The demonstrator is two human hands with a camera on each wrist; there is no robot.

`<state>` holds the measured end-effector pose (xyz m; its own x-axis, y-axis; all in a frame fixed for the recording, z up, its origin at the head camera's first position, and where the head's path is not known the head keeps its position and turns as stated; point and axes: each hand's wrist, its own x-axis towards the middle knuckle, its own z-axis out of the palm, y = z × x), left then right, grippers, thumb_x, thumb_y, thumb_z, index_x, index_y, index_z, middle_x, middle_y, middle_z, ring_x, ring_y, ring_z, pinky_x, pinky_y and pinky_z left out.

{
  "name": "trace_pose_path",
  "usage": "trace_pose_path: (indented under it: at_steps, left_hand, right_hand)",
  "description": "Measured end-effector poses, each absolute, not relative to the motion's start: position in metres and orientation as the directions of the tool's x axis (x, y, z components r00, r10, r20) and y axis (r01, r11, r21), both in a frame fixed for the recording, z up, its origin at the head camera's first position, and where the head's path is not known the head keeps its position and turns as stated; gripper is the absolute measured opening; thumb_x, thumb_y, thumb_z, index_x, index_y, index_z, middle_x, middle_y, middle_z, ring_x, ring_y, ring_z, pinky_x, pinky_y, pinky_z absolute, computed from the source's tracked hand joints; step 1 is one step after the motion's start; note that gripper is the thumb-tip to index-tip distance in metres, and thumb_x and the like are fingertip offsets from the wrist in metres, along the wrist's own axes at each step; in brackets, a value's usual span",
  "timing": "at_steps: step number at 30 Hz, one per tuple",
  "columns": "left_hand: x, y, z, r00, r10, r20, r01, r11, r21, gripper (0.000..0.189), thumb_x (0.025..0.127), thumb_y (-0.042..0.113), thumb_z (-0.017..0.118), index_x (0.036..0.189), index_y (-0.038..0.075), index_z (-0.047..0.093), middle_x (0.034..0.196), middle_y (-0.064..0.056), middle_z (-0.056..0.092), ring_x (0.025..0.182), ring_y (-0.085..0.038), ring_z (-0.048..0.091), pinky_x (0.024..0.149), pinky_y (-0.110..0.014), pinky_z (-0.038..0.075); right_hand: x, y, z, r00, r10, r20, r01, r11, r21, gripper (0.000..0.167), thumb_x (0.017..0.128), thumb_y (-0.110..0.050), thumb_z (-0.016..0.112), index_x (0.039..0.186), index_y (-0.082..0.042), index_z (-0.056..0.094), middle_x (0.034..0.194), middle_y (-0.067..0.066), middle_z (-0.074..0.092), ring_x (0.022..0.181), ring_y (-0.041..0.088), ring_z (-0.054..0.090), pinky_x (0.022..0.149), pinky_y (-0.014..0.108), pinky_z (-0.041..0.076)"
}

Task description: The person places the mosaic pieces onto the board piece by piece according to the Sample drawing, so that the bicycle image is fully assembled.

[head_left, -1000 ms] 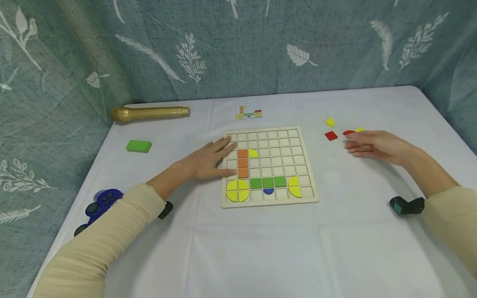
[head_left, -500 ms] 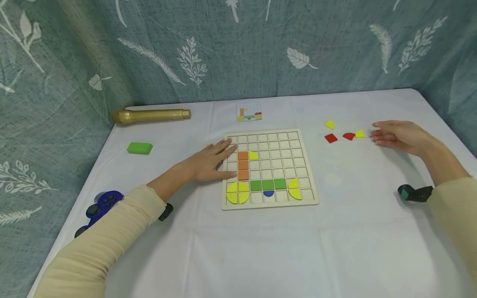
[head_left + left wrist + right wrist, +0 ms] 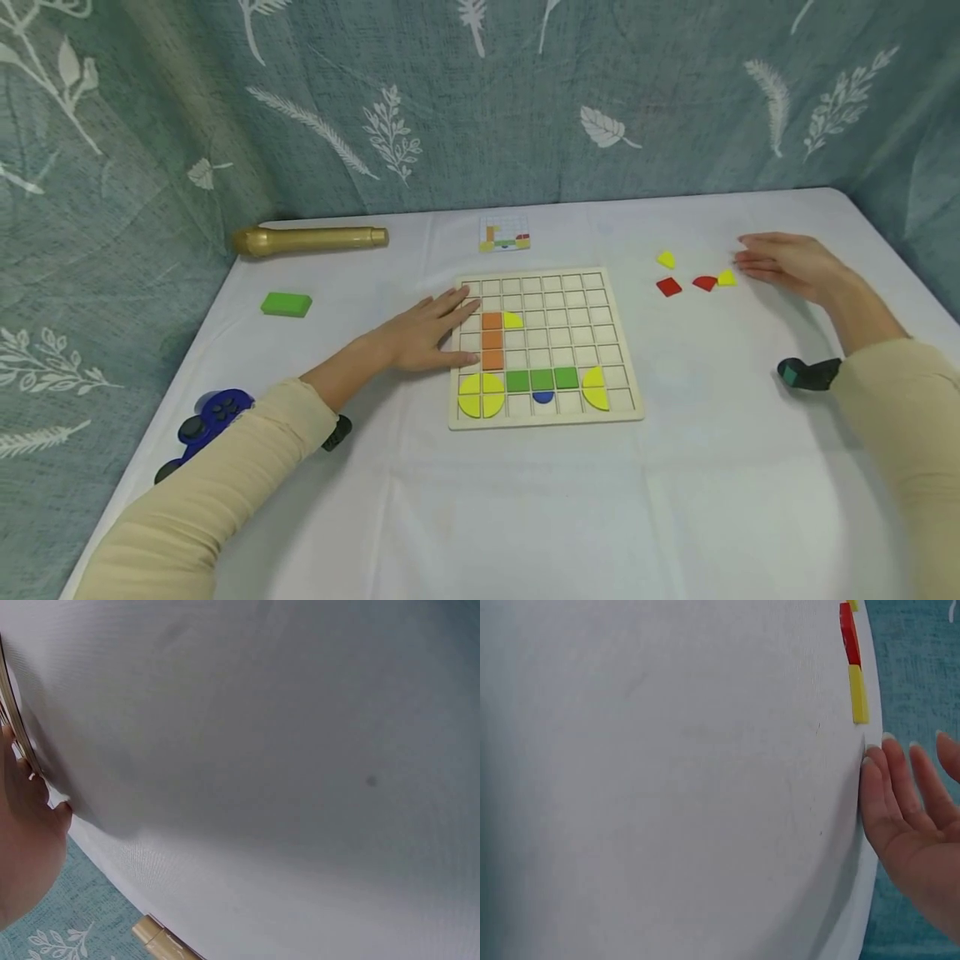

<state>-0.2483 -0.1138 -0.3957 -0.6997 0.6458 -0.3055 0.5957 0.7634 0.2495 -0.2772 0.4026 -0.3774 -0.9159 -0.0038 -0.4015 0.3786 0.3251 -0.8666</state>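
Observation:
In the head view my left hand [image 3: 423,332] rests with spread fingers on the left edge of a wooden grid board [image 3: 551,422]. On the board lie an orange column [image 3: 492,340], a green row [image 3: 542,380], a yellow circle [image 3: 482,395] of quarter pieces, a yellow half circle [image 3: 596,388], a yellow quarter [image 3: 513,319] and a blue half circle [image 3: 543,397]. My right hand [image 3: 791,265] hovers with relaxed fingers, holding nothing, just right of a yellow quarter piece [image 3: 727,278]. That piece touches or nearly touches a red quarter piece [image 3: 705,283]. Nearby lie a red square [image 3: 669,287] and another yellow quarter [image 3: 666,259].
Behind the board lies a small pattern card [image 3: 504,234]. To the left are a gold microphone [image 3: 311,240], a green block [image 3: 287,304] and a blue game controller [image 3: 213,421], partly behind the left sleeve. A patterned curtain [image 3: 495,108] hangs at the table's back.
My right hand has moved off the loose pieces to the right, uncovering the red and yellow quarters, then come slightly back left. My left hand stays on the board. The head view has tilted slightly upward.

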Motion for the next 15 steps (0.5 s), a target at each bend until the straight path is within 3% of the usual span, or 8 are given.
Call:
trace_pose_path:
  at_steps: [4, 10, 15]
  left_hand:
    - [-0.248, -0.113, -0.396, -0.701, 0.644, -0.307, 0.595, 0.765, 0.247, 0.089, 0.091, 0.066, 0.044, 0.155, 0.019, 0.005, 0.159, -0.005, -0.005, 0.144, -0.023, -0.003, 0.115, -0.041, 0.003]
    - [-0.248, -0.115, -0.396, -0.692, 0.654, -0.305, 0.602, 0.756, 0.258, 0.089, 0.091, 0.066, 0.043, 0.155, 0.02, 0.004, 0.159, -0.005, -0.006, 0.144, -0.023, -0.003, 0.115, -0.042, 0.003]
    - [-0.249, -0.115, -0.396, -0.695, 0.647, -0.314, 0.598, 0.763, 0.247, 0.089, 0.09, 0.068, 0.042, 0.155, 0.021, 0.003, 0.159, -0.004, -0.007, 0.144, -0.022, -0.004, 0.115, -0.041, 0.002]
  right_hand:
    - [-0.28, 0.395, -0.376, -0.918, -0.031, -0.396, 0.356, 0.38, -0.854, 0.082, 0.096, -0.046, 0.05, 0.153, -0.002, 0.01, 0.146, 0.02, 0.029, 0.087, -0.01, 0.055, 0.094, 0.02, 0.04]
    - [-0.282, 0.389, -0.375, -0.923, -0.072, -0.377, 0.295, 0.496, -0.817, 0.076, 0.096, -0.046, 0.049, 0.151, -0.001, 0.022, 0.131, 0.011, 0.048, 0.09, -0.006, 0.057, 0.092, 0.019, 0.044]
    - [-0.28, 0.39, -0.374, -0.92, -0.107, -0.376, 0.22, 0.653, -0.725, 0.075, 0.096, -0.05, 0.049, 0.149, -0.002, 0.027, 0.143, 0.024, 0.039, 0.113, 0.019, 0.053, 0.102, 0.035, 0.04]
